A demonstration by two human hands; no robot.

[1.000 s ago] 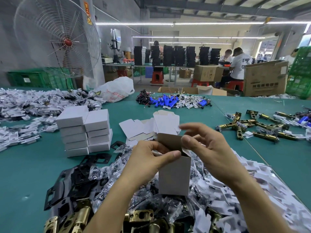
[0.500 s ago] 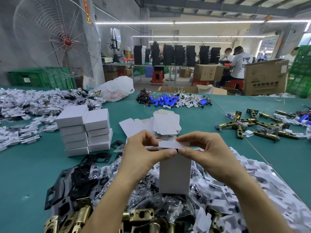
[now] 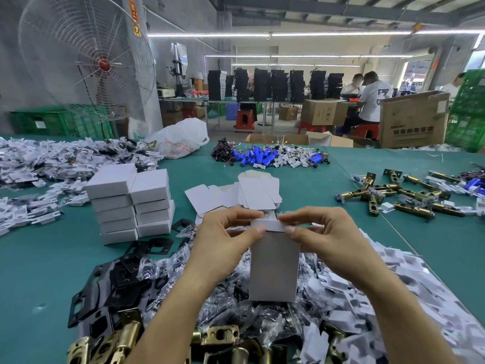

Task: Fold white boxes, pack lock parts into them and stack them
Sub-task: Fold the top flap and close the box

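Fan (image 3: pixel 86 57): a wire-caged pedestal fan stands far beyond and left of the white box (image 3: pixel 274 269), past the far edge of the green bench (image 3: pixel 39 271).
Bagged parts (image 3: pixel 52 164): a sprawl of white-carded small parts in clear bags covers the bench well left of the white box and beyond it.
Finished stack (image 3: pixel 131 203): closed white boxes sit in two touching columns, several high, left of the white box and a little beyond it.
Strike plates (image 3: pixel 118 279): black metal plates lie flat and overlapping, left of the white box and nearer the camera.
Left hand (image 3: pixel 223 240): grasps the white box at its upper left corner, thumb on the near face and fingers curled over the top flap.
White box: upright between both hands, broad face to the camera, top flap folded down, over a heap of clear-bagged parts. Whether its base rests on the heap cannot be told.
Box blanks (image 3: pixel 252 193): flat, unfolded white cartons lie fanned on the bench just beyond the white box.
Batteries (image 3: pixel 262 156): blue cells and wired parts lie heaped farther beyond the white box.
Right hand (image 3: pixel 328 240): pinches the white box at its upper right corner, thumb in front and fingers curled on the flap.
Latch bolts (image 3: pixel 393 195): brass latches lie scattered well right of the white box and beyond it.
Carton (image 3: pixel 412 122): a large brown cardboard carton stands far beyond and right of the white box.
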